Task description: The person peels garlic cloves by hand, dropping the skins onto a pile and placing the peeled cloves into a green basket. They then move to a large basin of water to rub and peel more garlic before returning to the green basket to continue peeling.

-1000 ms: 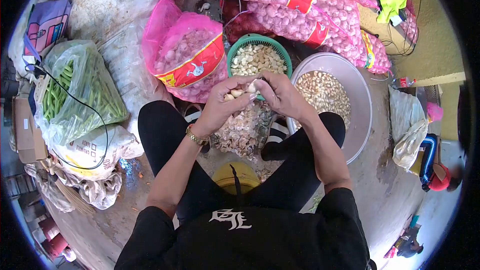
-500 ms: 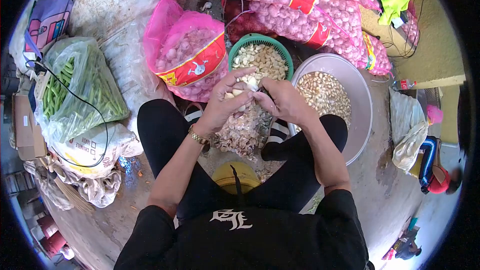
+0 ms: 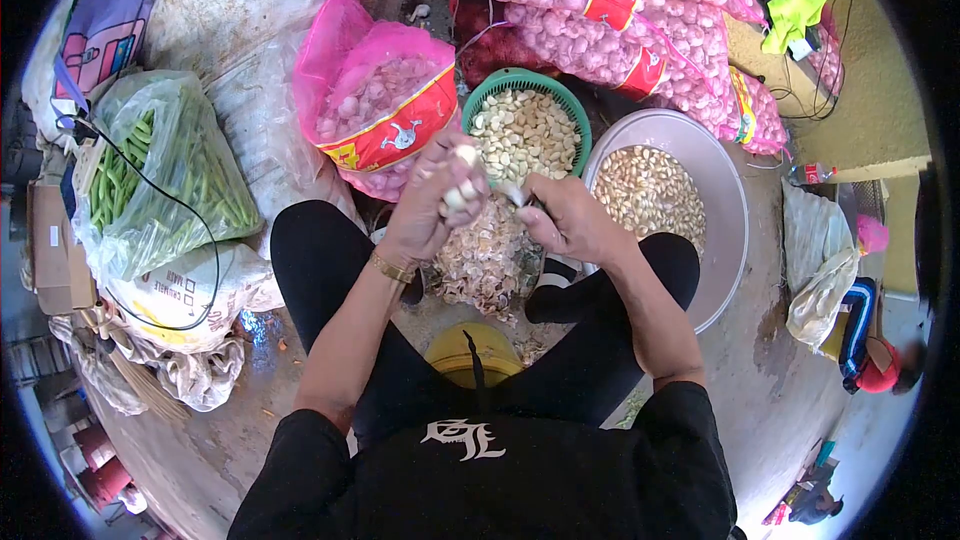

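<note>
My left hand (image 3: pixel 425 208), slightly blurred, is curled around several peeled garlic cloves (image 3: pixel 460 195), which show between its fingers. Just to the right, my right hand (image 3: pixel 568 218) is closed on what looks like a small knife (image 3: pixel 515 193), its pale tip pointing toward the cloves and most of it hidden by the fingers. Beneath both hands lies a heap of garlic skins (image 3: pixel 480 265). Beyond them a green basket (image 3: pixel 578 105) holds peeled cloves (image 3: pixel 525 130). At the right, a pale basin (image 3: pixel 725 230) contains many cloves (image 3: pixel 650 190), some still brownish.
An opened pink mesh bag of garlic (image 3: pixel 375 100) stands at the front left, and full garlic sacks (image 3: pixel 600 35) are stacked behind the basket. A bag of green pods (image 3: pixel 170 170) rests on a white sack (image 3: pixel 195 295) at far left. A yellow stool (image 3: pixel 470 355) is between my legs.
My hands have moved apart. The left hand has shifted left and turned, showing the cloves in its fingers; the right hand has drawn slightly right and down.
</note>
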Demonstrator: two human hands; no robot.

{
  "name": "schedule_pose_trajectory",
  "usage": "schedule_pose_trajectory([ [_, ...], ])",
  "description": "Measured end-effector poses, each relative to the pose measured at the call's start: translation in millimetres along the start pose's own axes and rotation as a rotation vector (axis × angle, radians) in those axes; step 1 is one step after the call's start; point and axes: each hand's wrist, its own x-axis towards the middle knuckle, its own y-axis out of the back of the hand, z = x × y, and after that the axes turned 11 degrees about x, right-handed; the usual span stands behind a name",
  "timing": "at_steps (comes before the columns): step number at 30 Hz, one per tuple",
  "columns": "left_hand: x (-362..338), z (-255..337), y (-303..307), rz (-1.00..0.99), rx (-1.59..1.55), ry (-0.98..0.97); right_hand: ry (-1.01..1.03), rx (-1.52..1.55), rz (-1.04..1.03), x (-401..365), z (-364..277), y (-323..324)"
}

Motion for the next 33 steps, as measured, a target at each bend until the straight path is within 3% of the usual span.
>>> schedule_pose_trajectory([
  [2,2.2,9.9,5.2,0.094,-0.085,-0.066,0.049,-0.082,-0.042,-3.1,-1.7,-1.1],
  [8,-0.4,16.2,11.4,0.077,-0.074,-0.073,-0.025,-0.388,-0.046,-7.8,17.6,-12.8],
  [12,-2.8,18.3,9.6,0.044,-0.183,-0.029,0.048,-0.336,0.013,-8.4,20.6,-22.7],
  [18,-5.9,17.8,4.8,0.045,-0.208,0.002,-0.225,-0.363,-0.108,-1.9,12.9,-22.7],
  [20,-6.5,17.2,5.1,0.049,-0.195,0.007,-0.065,-0.027,0.188,0.9,20.8,-27.4],
  [21,-7.2,15.4,4.7,0.053,-0.183,0.019,-0.067,-0.028,0.188,5.1,16.4,-30.4],
  [23,-7.2,10.5,1.5,0.067,-0.167,0.049,-0.202,0.608,0.559,17.3,2.2,-37.9],
  [26,-3.4,-1.7,-3.1,0.065,-0.176,0.113,-0.281,0.671,0.531,23.2,-4.7,-39.5],
  [29,0.8,-9.5,-8.6,0.046,-0.205,0.116,-0.233,0.811,0.548,21.0,9.0,-42.1],
  [33,5.1,-13.5,-12.4,0.022,-0.268,0.089,-0.156,0.636,0.558,19.0,7.7,-33.4],
])
